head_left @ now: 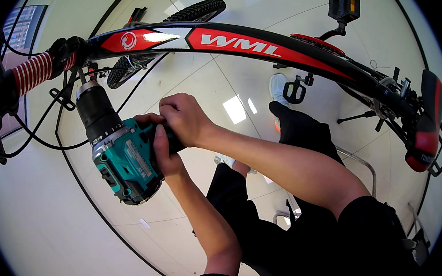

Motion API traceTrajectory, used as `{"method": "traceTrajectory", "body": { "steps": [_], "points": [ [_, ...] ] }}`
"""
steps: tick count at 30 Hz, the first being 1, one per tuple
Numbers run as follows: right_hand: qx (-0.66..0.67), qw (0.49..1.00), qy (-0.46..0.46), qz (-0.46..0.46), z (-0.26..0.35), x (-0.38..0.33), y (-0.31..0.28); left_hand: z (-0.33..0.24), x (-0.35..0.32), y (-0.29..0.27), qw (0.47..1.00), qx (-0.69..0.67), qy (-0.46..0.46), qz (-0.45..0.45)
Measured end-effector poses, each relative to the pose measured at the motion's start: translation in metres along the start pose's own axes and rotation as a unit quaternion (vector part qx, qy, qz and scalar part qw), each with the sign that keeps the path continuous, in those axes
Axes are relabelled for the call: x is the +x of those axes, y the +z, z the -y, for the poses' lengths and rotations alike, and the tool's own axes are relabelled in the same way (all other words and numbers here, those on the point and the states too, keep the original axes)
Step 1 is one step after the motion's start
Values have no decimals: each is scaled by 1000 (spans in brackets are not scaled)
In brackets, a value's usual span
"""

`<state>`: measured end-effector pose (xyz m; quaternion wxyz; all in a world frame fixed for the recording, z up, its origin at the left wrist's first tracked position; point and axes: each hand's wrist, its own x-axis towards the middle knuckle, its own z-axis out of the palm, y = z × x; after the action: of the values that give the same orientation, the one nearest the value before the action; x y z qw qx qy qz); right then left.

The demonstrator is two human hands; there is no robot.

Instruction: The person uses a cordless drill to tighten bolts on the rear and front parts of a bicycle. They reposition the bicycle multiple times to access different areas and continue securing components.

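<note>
A teal and black cordless drill [131, 155] lies across my view, its black chuck [96, 109] aimed up and left at the front of a bicycle. The bit reaches to just below the joint of the handlebar and frame; whether it touches a screw there I cannot tell. My left hand [166, 155] is wrapped round the drill's handle, thumb toward me. Closed beside it, my right hand [186, 121] grips the drill's handle from the far side. The bicycle's black and red frame tube [172, 40] runs across above both hands.
Black cables [50, 143] loop from the handlebar [32, 75] near the drill. Pedals [344, 5] stick out at the right, by the saddle [430, 121]. A knobbly tyre [205, 8] stands behind the tube. Below are my legs and a metal stool leg [360, 163].
</note>
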<state>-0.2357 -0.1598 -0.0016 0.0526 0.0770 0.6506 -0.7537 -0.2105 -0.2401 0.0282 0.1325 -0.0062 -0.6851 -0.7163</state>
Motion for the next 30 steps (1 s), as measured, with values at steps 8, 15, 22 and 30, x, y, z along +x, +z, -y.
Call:
{"method": "traceTrajectory", "body": {
  "steps": [8, 15, 22, 30],
  "points": [
    [-1, 1000, -3, -5, 1, 0, 1, -3, 0, 2, 1000, 1, -1, -4],
    [-14, 1000, -3, -6, 0, 1, 1, -2, 0, 1, 1000, -6, -10, -9],
    [-5, 1000, 5, -7, 2, 0, 0, 3, 1, -5, 1000, 5, -4, 9],
    [-7, 1000, 4, -3, 1, -1, -1, 0, -1, 2, 1000, -5, -5, -11]
  ]
}}
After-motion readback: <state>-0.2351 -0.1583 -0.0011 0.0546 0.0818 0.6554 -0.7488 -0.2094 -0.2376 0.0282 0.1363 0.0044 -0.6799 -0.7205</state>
